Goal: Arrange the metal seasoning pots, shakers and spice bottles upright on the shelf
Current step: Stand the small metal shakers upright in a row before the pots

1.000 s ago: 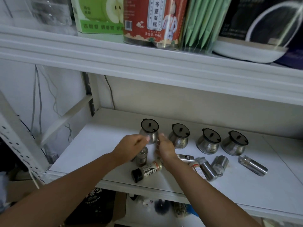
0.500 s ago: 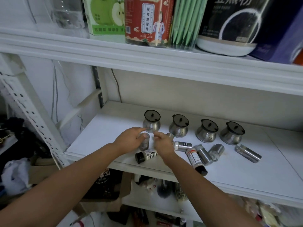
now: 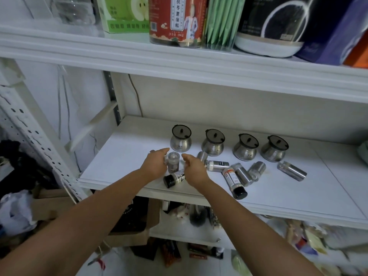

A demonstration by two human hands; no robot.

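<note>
Four metal seasoning pots with dark lids stand upright in a row at the back of the white shelf: the leftmost pot, a second pot, a third pot and the rightmost pot. A small clear shaker stands upright between my hands. My left hand is just left of it and my right hand just right, both with fingers spread. A black-capped spice bottle lies on its side under my right wrist. Several metal shakers and a red-label bottle lie flat.
One more metal shaker lies alone to the right. The upper shelf holds a red tin, a green box and packets. Lower shelves are cluttered. A perforated white upright stands at the left.
The view has shifted. The small clear shaker that my left hand was gripping now stands upright, and both hands have opened away from it.
</note>
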